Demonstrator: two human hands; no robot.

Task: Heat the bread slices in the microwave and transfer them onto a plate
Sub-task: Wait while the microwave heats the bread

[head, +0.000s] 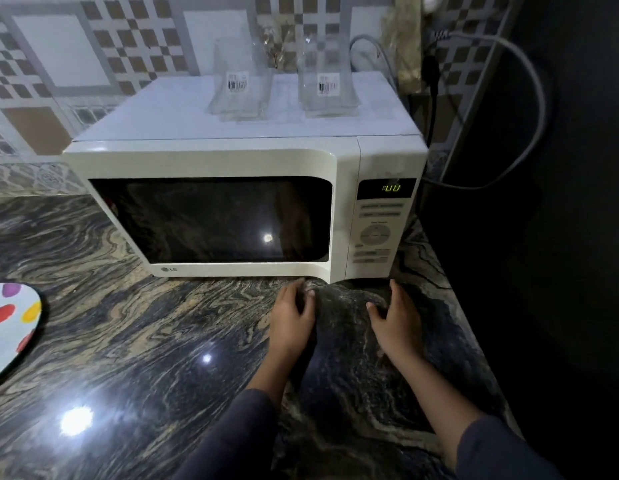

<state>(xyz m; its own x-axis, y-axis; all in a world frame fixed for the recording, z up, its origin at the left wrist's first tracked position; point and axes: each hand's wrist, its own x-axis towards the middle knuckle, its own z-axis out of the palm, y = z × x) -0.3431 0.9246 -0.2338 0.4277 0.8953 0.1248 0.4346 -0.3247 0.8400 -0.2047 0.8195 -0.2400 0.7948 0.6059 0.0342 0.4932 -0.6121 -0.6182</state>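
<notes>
The white microwave (231, 206) stands shut at the back of the marbled desk (134, 341), its right side near a dark wall. The left hand (294, 317) and right hand (396, 318) rest empty, fingers loose, just before its front edge. A spotted plate (10, 327) sits at the left border; bare desk lies between.

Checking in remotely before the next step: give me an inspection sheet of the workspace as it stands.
Surface: dark marbled stone counter, glossy with light glare.
Job's things: white microwave, door shut, window dark, display lit; spotted plate at left edge, bare where visible; bread not seen.
Clutter: two clear glass vases with barcode stickers on the microwave top.
Hands: left hand and right hand on the counter before the microwave, holding nothing.
Cables: grey cable looping at right.
Surroundings: patterned tiled wall; dark area at right.
</notes>
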